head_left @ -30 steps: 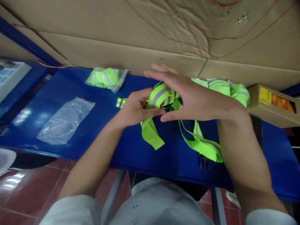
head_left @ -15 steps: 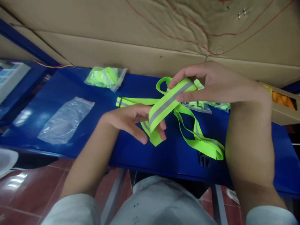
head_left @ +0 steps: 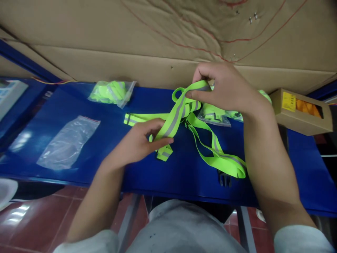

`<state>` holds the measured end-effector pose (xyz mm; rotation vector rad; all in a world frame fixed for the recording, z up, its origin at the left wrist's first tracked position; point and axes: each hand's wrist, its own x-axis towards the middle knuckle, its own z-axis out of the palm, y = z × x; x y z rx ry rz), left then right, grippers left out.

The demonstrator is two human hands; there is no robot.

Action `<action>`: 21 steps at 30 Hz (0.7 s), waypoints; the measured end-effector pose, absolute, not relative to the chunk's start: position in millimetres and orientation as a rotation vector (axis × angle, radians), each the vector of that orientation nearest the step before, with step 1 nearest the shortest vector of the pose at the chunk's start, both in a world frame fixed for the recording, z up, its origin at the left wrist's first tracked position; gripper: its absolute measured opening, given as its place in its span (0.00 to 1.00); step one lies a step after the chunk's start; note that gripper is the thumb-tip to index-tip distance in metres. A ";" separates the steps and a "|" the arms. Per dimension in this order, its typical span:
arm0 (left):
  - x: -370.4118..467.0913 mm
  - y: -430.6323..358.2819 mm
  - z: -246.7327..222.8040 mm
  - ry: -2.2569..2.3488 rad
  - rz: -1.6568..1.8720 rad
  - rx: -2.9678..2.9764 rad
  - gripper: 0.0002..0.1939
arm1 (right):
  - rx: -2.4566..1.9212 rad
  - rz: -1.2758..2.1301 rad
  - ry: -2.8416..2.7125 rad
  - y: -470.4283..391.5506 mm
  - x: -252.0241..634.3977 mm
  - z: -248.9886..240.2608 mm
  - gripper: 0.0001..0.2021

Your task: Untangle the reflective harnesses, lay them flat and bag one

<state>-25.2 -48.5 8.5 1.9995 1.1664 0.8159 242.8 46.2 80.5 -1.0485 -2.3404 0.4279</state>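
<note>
A neon yellow-green reflective strap (head_left: 174,121) with a grey stripe stretches slantwise between my hands. My left hand (head_left: 143,140) pinches its lower part, thumb in front and fingers behind. The upper part is gripped between thumb and fingers of my right hand (head_left: 218,84). More of the same webbing lies on the blue table: a flat end with a black slider (head_left: 128,118) to the left, and a loop (head_left: 229,163) to the right. Beside that loop rests a black buckle (head_left: 224,178). Behind my right wrist is a clear bag of strapping (head_left: 214,116), partly covered.
An unfilled clear zip bag (head_left: 68,142) lies flat on the left of the blue table (head_left: 168,186). Farther back sits a filled bag of green strapping (head_left: 112,93). A cardboard box (head_left: 302,116) with orange contents stands at right. Brown cardboard (head_left: 105,63) lines the back.
My left hand has closed from a loose, spread pose onto the strap. The strap's lower fold is drawn out straighter. The whole view has shifted slightly, showing more of the box.
</note>
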 end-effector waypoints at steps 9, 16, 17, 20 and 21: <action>-30.0 -97.0 -6.0 1.040 0.696 1.948 0.10 | -0.821 0.275 -2.139 31.1 232.6 93.6 0.11; -45.5 -108.3 -3.8 1.341 0.799 2.101 0.15 | -0.807 0.273 -2.108 26.9 234.1 96.9 0.08; -48.0 -108.7 -4.2 1.415 0.810 2.127 0.18 | -0.812 0.294 -2.114 26.5 235.9 98.4 0.07; -53.8 -108.4 -5.5 1.654 0.850 2.207 0.26 | -0.846 0.396 -2.224 25.8 243.9 104.2 0.02; -54.7 -108.0 -6.1 1.712 0.866 2.232 0.29 | -0.868 0.446 -2.292 25.9 247.0 106.0 0.05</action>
